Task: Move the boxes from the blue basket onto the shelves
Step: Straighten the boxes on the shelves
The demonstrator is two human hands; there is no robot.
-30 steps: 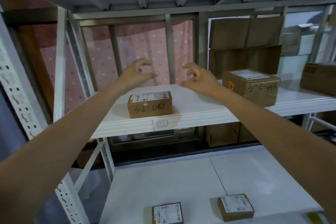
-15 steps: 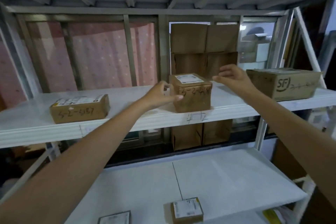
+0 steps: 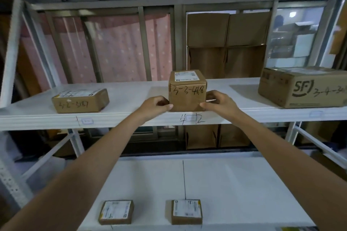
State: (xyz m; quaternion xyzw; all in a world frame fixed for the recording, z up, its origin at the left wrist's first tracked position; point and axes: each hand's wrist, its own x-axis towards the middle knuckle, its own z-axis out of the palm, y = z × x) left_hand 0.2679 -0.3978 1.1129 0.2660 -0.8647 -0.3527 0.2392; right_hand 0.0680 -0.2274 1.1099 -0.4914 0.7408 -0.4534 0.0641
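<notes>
The cube-shaped box [image 3: 187, 91] stands upright on the upper shelf [image 3: 131, 97], at the shelf's front edge and directly above the handwritten bay mark. It lies between the two hands. The left hand [image 3: 155, 106] sits at the box's 9 o'clock, the right hand [image 3: 218, 102] at its 3 o'clock. Both meet the box at its lower front corners.

State of the fingers: on each hand the thumb tip touches the front face near the bottom edge, and the curled fingers [image 3: 211, 97] lie along the adjacent side wall. Both hands therefore pinch the box. Neither hand is nearer; the grip is symmetric.

The box has no marked long axis; its faces appear near equal. Its handwritten face points toward the person, at 6 o'clock.

Judgement: any coming shift runs along the 12–6 o'clock line or sideways along the shelf. The flat box [image 3: 80, 100] lies well apart at 9 o'clock, the large printed box [image 3: 302, 88] well apart at 3 o'clock. The blue basket is not in view.
</notes>
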